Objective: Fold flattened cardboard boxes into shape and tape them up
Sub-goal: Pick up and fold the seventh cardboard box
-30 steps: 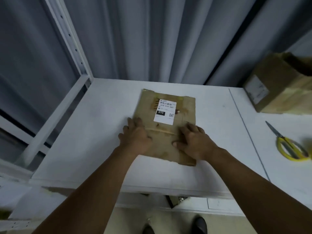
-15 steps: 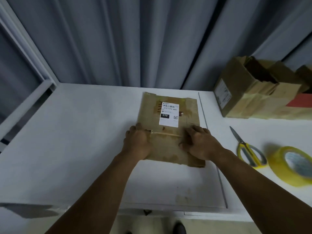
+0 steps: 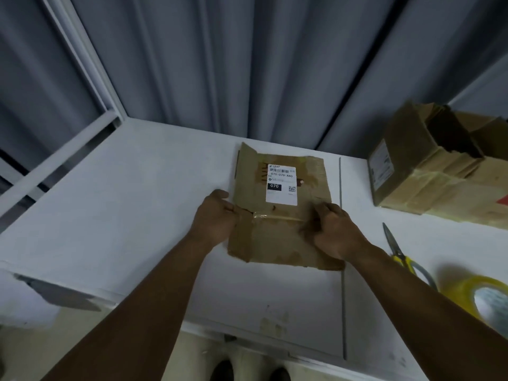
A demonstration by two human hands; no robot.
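A flattened brown cardboard box [image 3: 275, 243] with a white shipping label lies on the white table [image 3: 137, 215]. Old tape crosses its middle. My left hand [image 3: 215, 215] grips the box's left edge at the tape line, fingers curled under the cardboard. My right hand [image 3: 334, 229] grips the right side, fingers curled into the fold there. The far left flap stands slightly raised. A roll of yellow tape [image 3: 478, 298] sits at the right edge of the table.
Yellow-handled scissors [image 3: 398, 251] lie right of the box. An assembled, taped cardboard box [image 3: 434, 171] stands at the back right with open flaps. Grey curtains hang behind the table. A white metal frame [image 3: 90, 78] rises at the left.
Both hands went from resting on top of the flat box to gripping its left and right edges. The far left flap has lifted a little. The camera view shifted right.
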